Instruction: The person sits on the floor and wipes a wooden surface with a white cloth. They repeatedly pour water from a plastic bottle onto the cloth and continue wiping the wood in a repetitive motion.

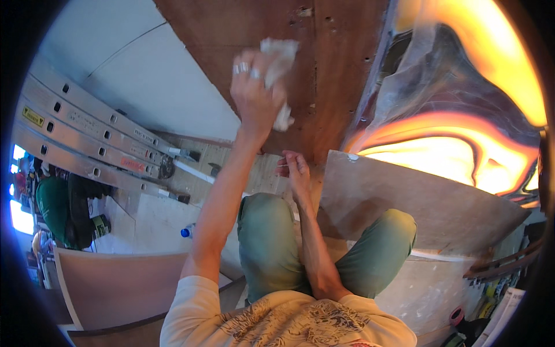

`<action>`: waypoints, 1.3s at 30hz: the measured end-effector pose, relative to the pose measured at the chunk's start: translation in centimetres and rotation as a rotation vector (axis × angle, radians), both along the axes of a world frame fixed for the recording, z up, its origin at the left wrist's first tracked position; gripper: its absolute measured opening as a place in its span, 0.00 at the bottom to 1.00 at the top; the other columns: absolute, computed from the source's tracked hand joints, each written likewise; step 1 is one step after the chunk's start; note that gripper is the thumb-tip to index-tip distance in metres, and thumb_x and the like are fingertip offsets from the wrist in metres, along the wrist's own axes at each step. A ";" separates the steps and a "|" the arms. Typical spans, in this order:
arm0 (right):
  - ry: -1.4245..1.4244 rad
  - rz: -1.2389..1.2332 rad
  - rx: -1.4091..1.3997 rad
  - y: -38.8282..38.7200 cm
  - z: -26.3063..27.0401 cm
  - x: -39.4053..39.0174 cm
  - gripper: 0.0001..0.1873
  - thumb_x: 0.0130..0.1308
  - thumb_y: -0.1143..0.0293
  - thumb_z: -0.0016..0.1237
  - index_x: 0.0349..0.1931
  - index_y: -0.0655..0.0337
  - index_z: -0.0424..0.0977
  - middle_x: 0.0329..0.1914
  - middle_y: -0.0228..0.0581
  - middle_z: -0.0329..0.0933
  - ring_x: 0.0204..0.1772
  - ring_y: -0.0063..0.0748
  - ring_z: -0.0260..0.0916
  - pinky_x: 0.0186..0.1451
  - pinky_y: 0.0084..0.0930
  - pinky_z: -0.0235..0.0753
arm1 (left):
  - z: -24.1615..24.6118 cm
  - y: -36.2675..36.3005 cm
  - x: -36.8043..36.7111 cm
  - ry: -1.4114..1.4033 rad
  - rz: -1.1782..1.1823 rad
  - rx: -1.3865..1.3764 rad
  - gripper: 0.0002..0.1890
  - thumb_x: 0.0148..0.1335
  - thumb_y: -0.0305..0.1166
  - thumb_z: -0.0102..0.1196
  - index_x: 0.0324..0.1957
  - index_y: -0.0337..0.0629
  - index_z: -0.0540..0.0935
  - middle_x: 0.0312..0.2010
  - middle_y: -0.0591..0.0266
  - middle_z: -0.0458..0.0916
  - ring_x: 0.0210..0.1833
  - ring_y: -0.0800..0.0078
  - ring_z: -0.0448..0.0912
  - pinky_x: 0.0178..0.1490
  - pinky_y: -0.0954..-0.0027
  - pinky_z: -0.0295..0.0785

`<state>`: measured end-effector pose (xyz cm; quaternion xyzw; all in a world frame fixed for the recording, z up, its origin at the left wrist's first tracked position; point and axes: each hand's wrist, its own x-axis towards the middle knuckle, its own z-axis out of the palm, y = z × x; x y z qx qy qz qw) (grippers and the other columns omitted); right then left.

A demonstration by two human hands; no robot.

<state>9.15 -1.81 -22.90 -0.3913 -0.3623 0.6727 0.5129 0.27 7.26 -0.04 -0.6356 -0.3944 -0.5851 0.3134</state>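
My left hand (256,89), with rings on its fingers, grips a crumpled white cloth (279,60) against a brown wooden panel (342,65). Cloth sticks out above the fingers and below the palm. The hand is slightly blurred. The panel has small holes, chipped spots and a dark vertical seam. Lower down, my right hand (298,169) hovers above and between my knees, near the panel's lower end. Its fingers are loosely bent and a little apart, and I see nothing held in them.
An aluminium ladder (99,134) lies at the left beside a pale wall (173,82). A grey board (390,195) stands at the right, below crumpled reflective sheeting (416,86) with bright orange glare. A blue-capped bottle (186,232) is by my left arm. Another board (125,286) stands lower left.
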 end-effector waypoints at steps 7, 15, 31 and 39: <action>0.012 -0.014 0.034 0.2 1.1 0.0 0.18 0.78 0.55 0.42 0.52 0.61 0.74 0.37 0.36 0.78 0.34 0.24 0.77 0.39 0.22 0.77 | 3.7 1.2 0.2 0.022 -0.066 0.081 0.12 0.49 0.17 0.60 0.37 0.41 0.82 0.35 0.53 0.80 0.39 0.49 0.78 0.45 0.58 0.73; 0.015 -0.041 0.029 0.4 -0.2 0.3 0.18 0.78 0.56 0.42 0.51 0.61 0.74 0.36 0.34 0.78 0.33 0.23 0.76 0.39 0.22 0.77 | 8.5 2.4 1.4 0.021 0.049 0.216 0.11 0.51 0.18 0.61 0.37 0.39 0.80 0.33 0.54 0.78 0.38 0.51 0.78 0.44 0.57 0.73; -0.037 -0.048 0.039 0.8 1.2 0.1 0.19 0.77 0.55 0.44 0.51 0.63 0.75 0.35 0.36 0.77 0.34 0.24 0.75 0.39 0.22 0.78 | 5.2 1.6 1.9 0.040 -0.098 0.078 0.10 0.52 0.19 0.61 0.37 0.40 0.80 0.34 0.54 0.79 0.37 0.55 0.78 0.42 0.60 0.73; 0.008 -0.044 0.005 0.7 -0.7 0.3 0.18 0.77 0.56 0.44 0.51 0.63 0.75 0.35 0.35 0.77 0.33 0.23 0.75 0.39 0.22 0.78 | 6.6 2.1 2.3 0.014 -0.050 0.144 0.14 0.48 0.16 0.60 0.38 0.41 0.81 0.33 0.54 0.79 0.36 0.54 0.77 0.41 0.60 0.73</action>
